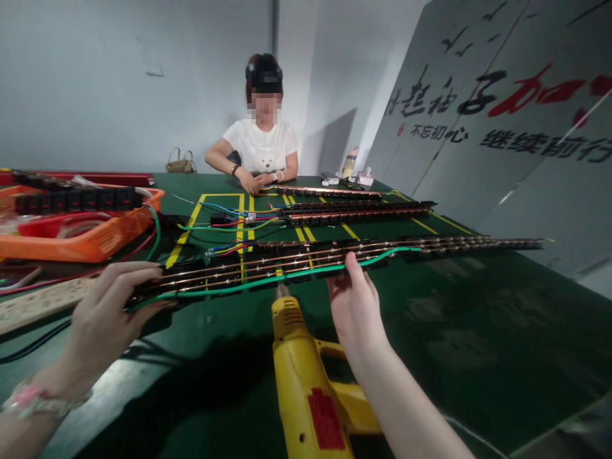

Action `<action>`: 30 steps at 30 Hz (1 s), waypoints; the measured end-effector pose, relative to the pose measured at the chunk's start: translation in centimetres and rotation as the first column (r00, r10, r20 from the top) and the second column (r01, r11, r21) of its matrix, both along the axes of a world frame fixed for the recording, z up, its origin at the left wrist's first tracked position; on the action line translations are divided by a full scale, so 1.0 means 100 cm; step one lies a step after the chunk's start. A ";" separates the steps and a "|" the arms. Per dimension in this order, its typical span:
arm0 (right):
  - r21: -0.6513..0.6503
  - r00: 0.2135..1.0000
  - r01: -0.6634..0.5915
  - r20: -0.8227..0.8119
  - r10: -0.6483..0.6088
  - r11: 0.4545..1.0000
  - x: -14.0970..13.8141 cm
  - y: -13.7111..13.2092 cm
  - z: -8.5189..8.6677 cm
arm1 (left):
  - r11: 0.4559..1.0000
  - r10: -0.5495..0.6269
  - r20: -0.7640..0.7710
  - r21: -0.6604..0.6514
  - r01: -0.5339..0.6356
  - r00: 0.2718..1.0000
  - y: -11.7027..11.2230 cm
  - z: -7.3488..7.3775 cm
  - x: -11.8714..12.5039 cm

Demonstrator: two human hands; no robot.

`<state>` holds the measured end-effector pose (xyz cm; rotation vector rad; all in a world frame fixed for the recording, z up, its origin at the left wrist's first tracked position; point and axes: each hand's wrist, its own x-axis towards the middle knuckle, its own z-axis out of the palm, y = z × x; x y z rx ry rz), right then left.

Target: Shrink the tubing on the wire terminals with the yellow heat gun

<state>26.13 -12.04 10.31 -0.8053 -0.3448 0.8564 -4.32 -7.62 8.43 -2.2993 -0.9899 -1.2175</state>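
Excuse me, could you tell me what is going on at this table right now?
The camera wearer holds a long black strip with copper rails over the green table: the left hand grips its left end, the right hand holds its middle, thumb beside the green wire running along it. A yellow power tool lies on the table beneath. Opposite, another person rests both hands at a similar strip.

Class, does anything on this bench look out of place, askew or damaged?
Nothing looks damaged or spilled. The green wire bows loose along the long strip that the left hand and right hand hold, and a black switch strip lies across the rim of the orange basket.
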 end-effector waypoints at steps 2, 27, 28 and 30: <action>-0.039 0.998 -0.002 -0.065 -0.001 0.999 0.002 0.004 -0.003 | 0.999 -0.011 -0.029 -0.033 0.010 1.000 0.007 -0.004 0.000; -0.275 0.940 -0.341 -0.134 0.315 0.899 0.024 0.006 -0.031 | 0.923 -0.188 -0.089 -0.357 0.145 0.978 0.047 -0.004 0.099; -0.278 0.936 -0.353 -0.119 0.333 0.893 0.023 0.005 -0.032 | 0.918 -0.183 -0.090 -0.371 0.138 0.979 0.051 -0.006 0.103; -0.276 0.917 -0.398 -0.090 0.389 0.875 0.018 0.002 -0.032 | 0.901 -0.167 -0.100 -0.420 0.111 0.981 0.060 -0.014 0.109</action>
